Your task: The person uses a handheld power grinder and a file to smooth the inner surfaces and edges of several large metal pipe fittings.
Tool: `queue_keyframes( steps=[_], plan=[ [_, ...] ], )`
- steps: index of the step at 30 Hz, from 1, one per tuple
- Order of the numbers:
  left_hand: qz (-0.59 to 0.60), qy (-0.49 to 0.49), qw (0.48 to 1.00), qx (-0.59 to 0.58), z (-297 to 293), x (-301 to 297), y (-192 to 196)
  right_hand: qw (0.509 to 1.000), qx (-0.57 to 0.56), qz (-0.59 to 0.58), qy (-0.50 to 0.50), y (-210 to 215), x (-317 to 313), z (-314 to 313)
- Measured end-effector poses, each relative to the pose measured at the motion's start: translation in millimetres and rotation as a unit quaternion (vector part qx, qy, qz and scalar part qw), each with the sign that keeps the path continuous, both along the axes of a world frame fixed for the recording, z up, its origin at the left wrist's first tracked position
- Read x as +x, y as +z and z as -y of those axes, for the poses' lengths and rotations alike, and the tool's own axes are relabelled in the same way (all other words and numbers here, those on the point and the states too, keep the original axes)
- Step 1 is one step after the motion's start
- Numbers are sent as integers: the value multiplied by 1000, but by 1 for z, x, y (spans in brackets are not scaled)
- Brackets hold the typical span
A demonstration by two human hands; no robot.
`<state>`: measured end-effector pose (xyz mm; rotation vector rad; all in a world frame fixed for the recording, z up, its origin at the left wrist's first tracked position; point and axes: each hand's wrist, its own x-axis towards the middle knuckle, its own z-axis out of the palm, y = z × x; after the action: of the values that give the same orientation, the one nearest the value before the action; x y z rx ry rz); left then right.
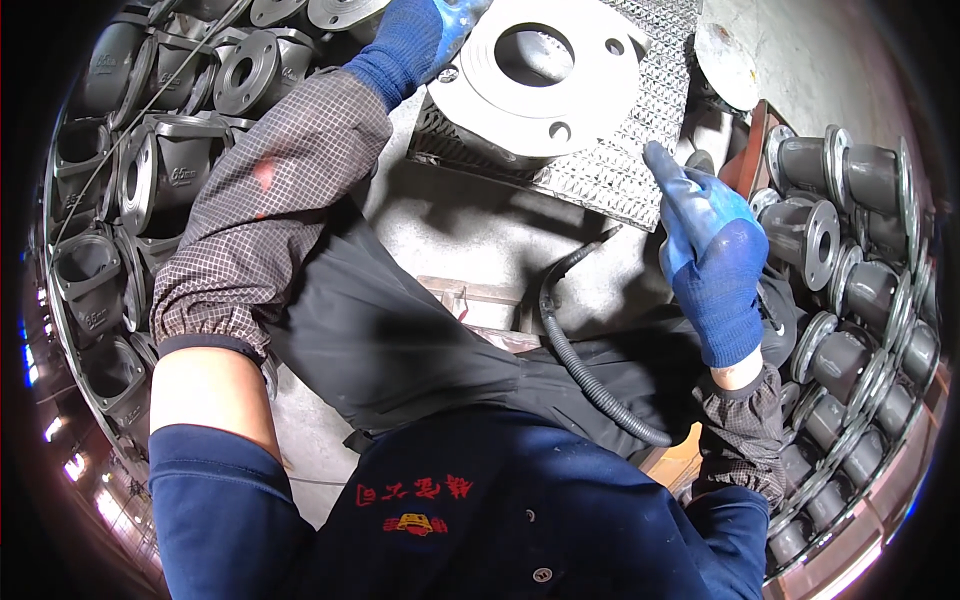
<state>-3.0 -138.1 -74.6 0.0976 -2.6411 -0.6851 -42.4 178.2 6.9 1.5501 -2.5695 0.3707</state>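
Head view: left hand [420, 35] touches flange [545, 75] rim; right hand [712, 245] hangs clear.

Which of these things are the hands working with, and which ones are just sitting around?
Being worked with:
- grey flange ring, gripped at its rim by the left hand
- checkered metal plate under it, with the right hand at its edge

Just sitting around:
- dark valve castings stacked left
- flanged pipe pieces stacked right
- black ribbed hose

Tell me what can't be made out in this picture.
- Left hand in blue glove: fingertips cut off by the head view's top edge.
- Round grey metal flange: the body beneath is hidden by the flange itself.
- Black corrugated hose: lower end hidden behind the right sleeve.
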Motion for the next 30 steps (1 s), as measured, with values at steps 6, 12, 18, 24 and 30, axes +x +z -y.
queue_keyframes(
  steps=[6, 12, 18, 24, 30],
  plan=[
    [-20, -21, 997, -66, 9, 0, -10, 998, 52, 14, -27, 3, 4, 7],
    [52, 56, 983, 167, -9, 3, 15, 993, 107, -37, -45, 2, 5, 10],
    [54, 59, 981, 175, -11, 0, 17, 986, 142, -76, -40, 8, 9, 11],
    [76, 39, 988, 131, -6, 1, 11, 998, 28, -54, -5, 1, 1, 5],
    [31, 23, 997, -65, 9, 0, -14, 992, 109, -53, -35, 6, 11, 11]
  ],
)
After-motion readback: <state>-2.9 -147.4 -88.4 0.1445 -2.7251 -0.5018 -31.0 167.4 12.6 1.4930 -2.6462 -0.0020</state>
